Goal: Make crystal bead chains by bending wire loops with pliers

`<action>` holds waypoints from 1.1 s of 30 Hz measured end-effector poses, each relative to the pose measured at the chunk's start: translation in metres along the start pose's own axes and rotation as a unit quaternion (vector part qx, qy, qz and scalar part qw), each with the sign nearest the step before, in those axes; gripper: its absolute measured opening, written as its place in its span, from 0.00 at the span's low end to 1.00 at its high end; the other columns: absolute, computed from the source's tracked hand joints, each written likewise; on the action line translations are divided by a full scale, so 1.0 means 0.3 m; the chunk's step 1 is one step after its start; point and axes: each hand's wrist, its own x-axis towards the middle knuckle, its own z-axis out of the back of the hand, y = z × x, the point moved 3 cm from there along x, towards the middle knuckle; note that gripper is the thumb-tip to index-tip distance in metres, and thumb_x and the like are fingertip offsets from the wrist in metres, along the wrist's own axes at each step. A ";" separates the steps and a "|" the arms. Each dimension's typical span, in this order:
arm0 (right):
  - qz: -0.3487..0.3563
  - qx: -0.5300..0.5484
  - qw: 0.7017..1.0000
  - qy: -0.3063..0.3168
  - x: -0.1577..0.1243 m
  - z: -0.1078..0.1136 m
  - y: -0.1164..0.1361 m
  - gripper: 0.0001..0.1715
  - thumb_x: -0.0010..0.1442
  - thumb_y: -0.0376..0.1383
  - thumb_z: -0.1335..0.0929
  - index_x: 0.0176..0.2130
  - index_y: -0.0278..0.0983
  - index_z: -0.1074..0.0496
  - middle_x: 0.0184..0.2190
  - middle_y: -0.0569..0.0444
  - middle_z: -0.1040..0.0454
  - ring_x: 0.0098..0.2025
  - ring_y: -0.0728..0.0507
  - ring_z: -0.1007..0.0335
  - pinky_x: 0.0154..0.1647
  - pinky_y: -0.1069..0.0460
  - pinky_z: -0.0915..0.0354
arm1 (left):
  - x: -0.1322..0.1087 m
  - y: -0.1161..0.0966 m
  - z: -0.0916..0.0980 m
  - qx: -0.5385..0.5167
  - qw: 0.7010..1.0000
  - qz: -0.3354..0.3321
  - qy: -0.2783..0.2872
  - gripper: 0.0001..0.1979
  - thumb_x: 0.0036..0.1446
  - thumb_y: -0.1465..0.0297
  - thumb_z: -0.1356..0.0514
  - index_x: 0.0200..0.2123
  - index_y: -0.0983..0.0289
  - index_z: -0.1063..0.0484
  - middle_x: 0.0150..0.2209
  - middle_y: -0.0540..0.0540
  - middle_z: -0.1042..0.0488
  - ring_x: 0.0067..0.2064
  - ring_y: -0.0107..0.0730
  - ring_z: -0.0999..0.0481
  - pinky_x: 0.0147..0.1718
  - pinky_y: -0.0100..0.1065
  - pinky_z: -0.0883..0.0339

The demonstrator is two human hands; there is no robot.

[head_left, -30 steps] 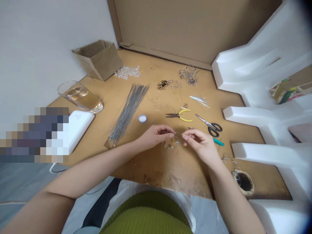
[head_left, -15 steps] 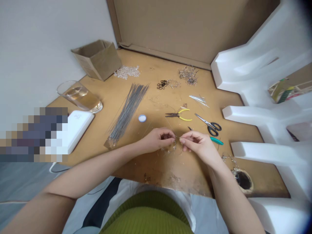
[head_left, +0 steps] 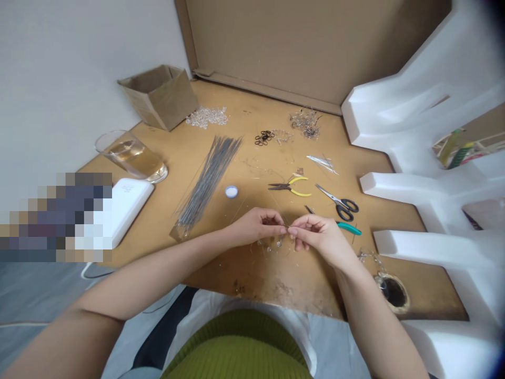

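Observation:
Fingertips nearly touching, both hands work over the front of the table. My left hand (head_left: 263, 225) pinches a thin wire, and a strand of clear beads (head_left: 270, 245) hangs just below its fingers. My right hand (head_left: 313, 230) pinches the same fine wire from the other side; the exact spot they grip is too small to make out. Beyond them lie yellow-handled pliers (head_left: 290, 186). Black-handled scissors (head_left: 338, 202) rest to the right, and a teal-handled tool (head_left: 350, 228) is partly hidden behind my right hand.
A bundle of grey wires (head_left: 209, 184) lies left of a small round lid (head_left: 231, 191). Behind are clear beads (head_left: 207, 117), black rings (head_left: 264, 138) and metal findings (head_left: 305, 121). A tilted-looking glass (head_left: 136, 158), a cardboard box (head_left: 161, 100) and white foam (head_left: 410, 247) flank the table.
My right hand has moved slightly left, so the fingertips of both hands are closer together. The beads have shifted a little beneath my left hand.

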 end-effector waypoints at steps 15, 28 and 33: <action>0.005 0.033 0.999 -0.025 0.002 -0.001 0.019 0.18 0.44 0.46 0.26 0.27 0.34 0.28 0.17 0.56 0.27 0.19 0.50 0.33 0.21 0.55 0.39 | -0.011 -0.022 0.013 0.055 0.995 -0.057 0.054 0.13 0.59 0.64 0.47 0.37 0.67 0.27 0.31 0.53 0.27 0.29 0.24 0.29 0.31 0.28 0.35; 0.088 -0.076 0.991 -0.062 -0.004 0.001 0.027 0.13 0.50 0.45 0.29 0.26 0.37 0.27 0.23 0.56 0.30 0.23 0.51 0.39 0.25 0.54 0.42 | -0.011 -0.015 -0.006 0.053 0.997 -0.046 0.035 0.10 0.54 0.65 0.41 0.36 0.66 0.30 0.27 0.49 0.31 0.26 0.21 0.35 0.26 0.24 0.41; 0.147 -0.097 0.982 -0.062 0.003 0.002 0.029 0.09 0.52 0.41 0.29 0.26 0.38 0.26 0.30 0.53 0.29 0.32 0.47 0.35 0.33 0.52 0.40 | -0.009 -0.016 -0.010 0.014 0.998 -0.059 0.014 0.11 0.52 0.63 0.39 0.31 0.67 0.29 0.29 0.51 0.30 0.30 0.24 0.32 0.30 0.27 0.39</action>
